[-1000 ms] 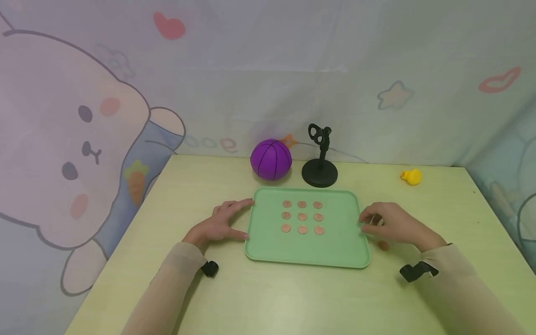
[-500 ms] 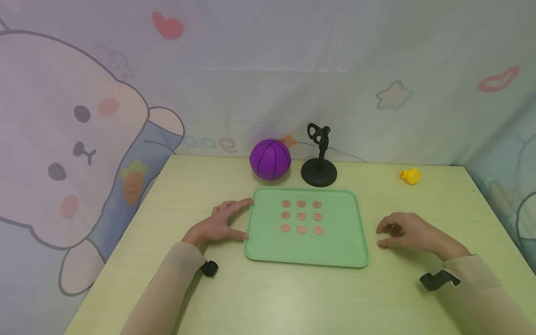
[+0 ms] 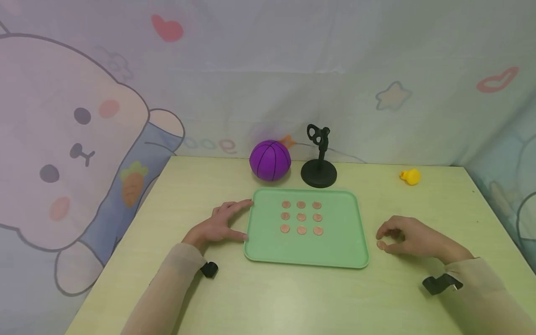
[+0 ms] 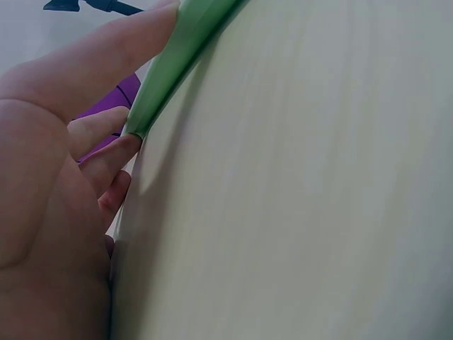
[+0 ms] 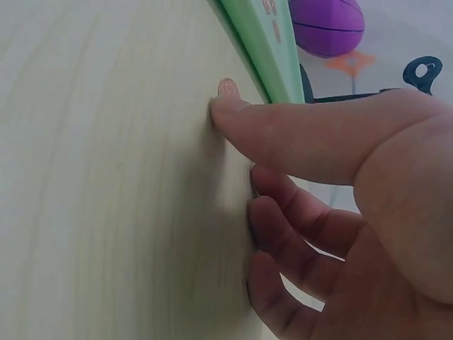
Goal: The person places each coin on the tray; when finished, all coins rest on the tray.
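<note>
A green tray (image 3: 335, 249) lies on the table, with several copper-coloured coins (image 3: 301, 217) in rows on it. My left hand (image 3: 215, 227) rests at the tray's left edge, thumb and forefinger spread and touching the rim (image 4: 166, 67). To the right of the tray, my right hand (image 3: 412, 236) is low over the table, its fingers bent. One loose coin (image 3: 380, 244) is at its thumb tip. In the right wrist view that coin (image 5: 228, 87) shows just beyond the thumb (image 5: 283, 134), apparently flat on the wood; the other fingertips touch the tabletop.
Behind the tray stand a purple ball (image 3: 270, 160) and a black stand (image 3: 319, 173) with a round base. A small yellow toy (image 3: 411, 177) lies at the back right. A printed cloth (image 3: 259, 93) hangs behind the table (image 3: 272, 302).
My right hand has left the tray's right edge and moved right and nearer, down to the loose coin, where its thumb now touches. The left hand has stayed at the tray.
</note>
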A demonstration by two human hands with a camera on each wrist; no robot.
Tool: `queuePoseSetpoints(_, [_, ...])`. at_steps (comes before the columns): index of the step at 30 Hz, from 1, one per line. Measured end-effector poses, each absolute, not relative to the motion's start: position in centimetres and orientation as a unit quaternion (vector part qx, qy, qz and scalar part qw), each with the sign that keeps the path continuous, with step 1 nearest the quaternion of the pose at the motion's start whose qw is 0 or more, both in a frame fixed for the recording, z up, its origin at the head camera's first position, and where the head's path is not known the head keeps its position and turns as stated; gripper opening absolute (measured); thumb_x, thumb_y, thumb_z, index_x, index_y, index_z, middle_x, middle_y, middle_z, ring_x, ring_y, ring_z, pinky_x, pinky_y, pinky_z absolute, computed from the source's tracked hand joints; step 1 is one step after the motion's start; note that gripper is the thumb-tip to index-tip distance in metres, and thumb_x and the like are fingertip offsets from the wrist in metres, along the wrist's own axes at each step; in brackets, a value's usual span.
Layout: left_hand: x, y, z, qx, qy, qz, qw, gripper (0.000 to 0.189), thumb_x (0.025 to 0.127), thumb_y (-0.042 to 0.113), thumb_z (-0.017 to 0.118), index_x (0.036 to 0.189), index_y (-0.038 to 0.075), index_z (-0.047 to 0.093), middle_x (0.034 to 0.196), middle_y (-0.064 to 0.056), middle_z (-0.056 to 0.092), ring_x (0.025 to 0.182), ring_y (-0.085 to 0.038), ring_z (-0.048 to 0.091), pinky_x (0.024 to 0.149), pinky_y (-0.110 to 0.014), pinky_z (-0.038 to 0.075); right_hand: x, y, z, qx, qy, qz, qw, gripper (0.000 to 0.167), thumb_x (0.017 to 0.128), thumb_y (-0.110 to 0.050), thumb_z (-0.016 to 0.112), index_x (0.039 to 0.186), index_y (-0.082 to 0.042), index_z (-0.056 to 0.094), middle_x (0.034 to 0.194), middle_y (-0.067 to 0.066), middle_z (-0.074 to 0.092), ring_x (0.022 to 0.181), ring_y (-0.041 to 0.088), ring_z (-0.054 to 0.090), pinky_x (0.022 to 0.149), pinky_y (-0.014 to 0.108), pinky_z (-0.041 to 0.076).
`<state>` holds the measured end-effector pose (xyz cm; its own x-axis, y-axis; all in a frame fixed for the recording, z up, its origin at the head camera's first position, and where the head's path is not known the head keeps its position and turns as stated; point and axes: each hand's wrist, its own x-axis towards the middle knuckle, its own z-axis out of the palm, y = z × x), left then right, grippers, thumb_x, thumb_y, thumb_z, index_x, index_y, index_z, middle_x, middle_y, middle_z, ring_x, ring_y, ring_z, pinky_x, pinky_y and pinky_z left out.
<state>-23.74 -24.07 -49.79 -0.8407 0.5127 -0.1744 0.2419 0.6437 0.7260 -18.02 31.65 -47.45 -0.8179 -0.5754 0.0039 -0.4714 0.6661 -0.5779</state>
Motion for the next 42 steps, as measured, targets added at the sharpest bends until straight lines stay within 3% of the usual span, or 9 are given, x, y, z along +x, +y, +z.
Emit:
queuePoseSetpoints(6, [-23.74,-24.04,-49.70,0.214,0.889,0.361,0.183,0.102,0.079,0.045,0.091,0.164,0.041,0.035,0.169,-0.001,0.030,0.151,-0.035,0.018,0.117,-0.069,0.020,-17.97,31.67,-47.58,-0.311,0.901,-0.295,0.069,0.012,0.092,-0.027,0.084,0.100,-0.030,0.076,0.103,-0.013,0.069,0.089,0.006,0.058,0.079,0.026,0.053])
queuePoseSetpoints(20, [-23.63,-23.95,-49.67,0.205,0.889,0.365,0.187,0.102,0.077,0.045,0.092,0.162,0.042,0.036,0.168,-0.002,0.028,0.151,-0.037,0.017,0.116,-0.071,0.020,-18.10,31.44,-47.57,-0.318,0.897,-0.294,0.091,0.013,0.096,-0.020,0.080,0.104,-0.027,0.074,0.102,-0.012,0.066,0.092,0.006,0.059,0.082,0.025,0.055])
queuePoseSetpoints(31, [-23.56,-23.97,-49.70,0.198,0.889,0.367,0.192,0.103,0.077,0.045,0.093,0.163,0.043,0.036,0.168,-0.003,0.027,0.150,-0.039,0.017,0.116,-0.072,0.020,-18.37,31.29,-47.25,-0.305,0.901,-0.278,0.131,0.009,0.098,-0.022,0.077,0.105,-0.026,0.071,0.103,-0.009,0.063,0.097,0.006,0.059,0.087,0.027,0.055])
queuePoseSetpoints(42, [-23.62,-23.99,-49.72,0.202,0.890,0.364,0.188,0.101,0.078,0.045,0.092,0.162,0.046,0.036,0.168,-0.001,0.028,0.150,-0.037,0.017,0.117,-0.070,0.021,-18.29,30.99,-46.74,-0.305,0.901,-0.278,0.136,0.010,0.098,-0.021,0.077,0.102,-0.024,0.069,0.098,-0.009,0.061,0.094,0.006,0.059,0.086,0.027,0.055])
